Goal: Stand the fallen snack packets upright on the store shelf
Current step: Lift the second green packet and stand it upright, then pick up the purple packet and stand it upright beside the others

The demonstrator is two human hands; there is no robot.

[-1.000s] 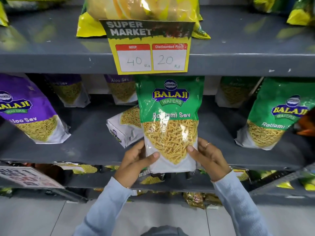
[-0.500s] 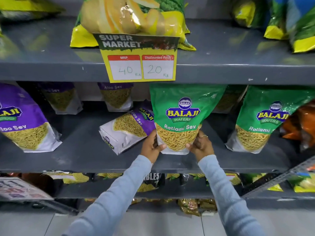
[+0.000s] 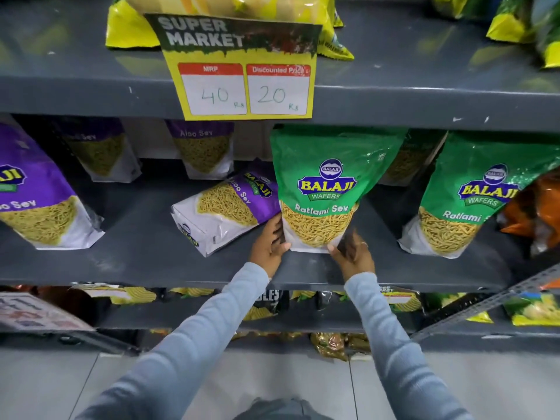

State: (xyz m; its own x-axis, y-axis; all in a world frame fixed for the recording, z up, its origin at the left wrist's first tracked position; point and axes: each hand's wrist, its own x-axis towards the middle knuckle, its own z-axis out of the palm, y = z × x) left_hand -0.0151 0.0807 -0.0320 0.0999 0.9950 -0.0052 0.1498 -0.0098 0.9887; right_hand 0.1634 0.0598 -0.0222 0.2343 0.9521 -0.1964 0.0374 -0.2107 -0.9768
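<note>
A green Ratlami Sev packet (image 3: pixel 325 189) stands upright on the grey middle shelf (image 3: pixel 145 256). My left hand (image 3: pixel 270 244) grips its lower left corner and my right hand (image 3: pixel 351 253) grips its lower right corner. Just left of it a purple Aloo Sev packet (image 3: pixel 224 210) lies fallen on its side, its top touching the green packet. A second green Ratlami Sev packet (image 3: pixel 472 195) stands leaning at the right. Another purple Aloo Sev packet (image 3: pixel 33 198) leans at the far left.
Two more Aloo Sev packets (image 3: pixel 203 153) stand at the back of the shelf. A yellow price card (image 3: pixel 242 71) hangs from the upper shelf above my hands. An orange packet (image 3: pixel 536 213) sits at the right edge. Lower shelves hold more packets.
Both hands have carried the green packet from in front of the shelf back onto it and set its base down; my view has moved closer.
</note>
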